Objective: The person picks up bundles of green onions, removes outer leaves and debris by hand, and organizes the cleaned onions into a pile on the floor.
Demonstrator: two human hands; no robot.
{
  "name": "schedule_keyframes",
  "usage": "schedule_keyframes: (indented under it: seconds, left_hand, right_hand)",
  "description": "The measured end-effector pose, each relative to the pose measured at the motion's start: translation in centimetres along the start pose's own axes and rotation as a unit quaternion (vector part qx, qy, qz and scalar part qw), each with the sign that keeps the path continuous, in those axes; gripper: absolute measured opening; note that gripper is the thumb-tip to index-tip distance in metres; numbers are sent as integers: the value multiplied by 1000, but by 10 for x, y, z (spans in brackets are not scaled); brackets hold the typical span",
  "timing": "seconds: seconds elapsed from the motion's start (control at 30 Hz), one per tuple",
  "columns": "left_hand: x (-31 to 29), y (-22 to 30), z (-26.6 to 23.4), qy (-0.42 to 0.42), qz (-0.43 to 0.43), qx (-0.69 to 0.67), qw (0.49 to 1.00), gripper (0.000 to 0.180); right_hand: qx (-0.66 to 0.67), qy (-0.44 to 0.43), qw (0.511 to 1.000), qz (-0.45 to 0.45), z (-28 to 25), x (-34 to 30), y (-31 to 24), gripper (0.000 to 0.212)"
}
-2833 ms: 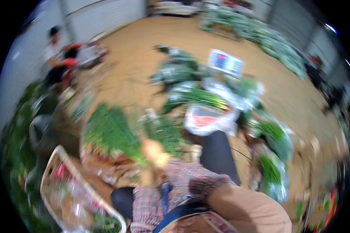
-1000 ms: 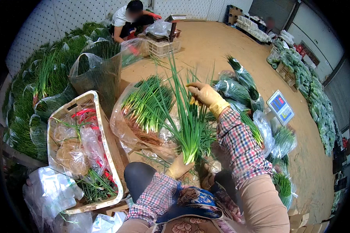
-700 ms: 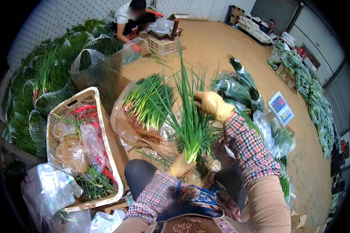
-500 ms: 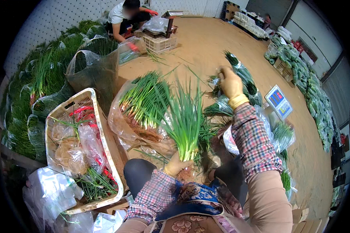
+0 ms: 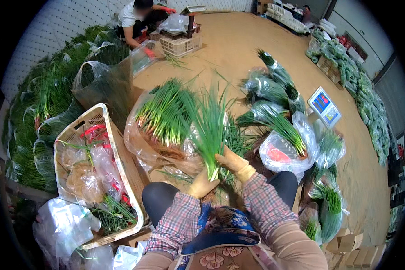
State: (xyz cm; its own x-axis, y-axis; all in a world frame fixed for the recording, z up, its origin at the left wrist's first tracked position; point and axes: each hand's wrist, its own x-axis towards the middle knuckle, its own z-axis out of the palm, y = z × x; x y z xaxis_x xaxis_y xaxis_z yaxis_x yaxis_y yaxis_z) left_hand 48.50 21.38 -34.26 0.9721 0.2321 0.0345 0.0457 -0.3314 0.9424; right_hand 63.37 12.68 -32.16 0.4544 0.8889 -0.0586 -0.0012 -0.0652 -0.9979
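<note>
A bunch of green onions (image 5: 208, 130) stands in front of me, leaves pointing away and roots toward my lap. My left hand (image 5: 203, 184), in a pale yellow glove, is wrapped round its white lower stems. Gloved the same way, my right hand (image 5: 232, 161) closes on the stems from the right, a little higher up; its fingertips are partly hidden among them. Just beyond lies a larger pile of green onions (image 5: 166, 112) on an open clear plastic sheet (image 5: 132, 130). To the right, a smaller green onion bunch (image 5: 289, 134) rests on a plastic bag (image 5: 308, 150) beside a digital scale display (image 5: 324, 108).
At left stands a cream plastic crate (image 5: 121, 164) holding bags, red ties and loose greens. Bagged onion bunches (image 5: 267, 87) lie at the right. Across the floor, a co-worker (image 5: 132, 24) crouches by another scale on a crate (image 5: 181, 45). Bagged greens line both walls.
My right hand has come down from the bagged bunches at the upper right to the bunch in my left hand. The bunch beside the scale display, hidden by my arm before, now shows.
</note>
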Motion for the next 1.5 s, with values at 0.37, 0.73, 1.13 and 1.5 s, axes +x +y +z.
schedule_keyframes:
  seconds: [0.37, 0.73, 1.13, 1.5]
  left_hand:
    - [34, 44, -4, -138, -16, 294, 946, 94]
    - [79, 11, -21, 21, 25, 174, 984, 63]
    - [116, -3, 25, -68, 2, 229, 971, 60]
    - [128, -30, 17, -108, 2, 238, 965, 57]
  right_hand:
    - [506, 111, 854, 46, -16, 3, 61, 48]
    - [218, 207, 952, 50, -126, 31, -11, 37]
    - [-631, 320, 626, 327, -336, -76, 81, 85]
    - [-606, 181, 766, 112, -305, -105, 126, 49]
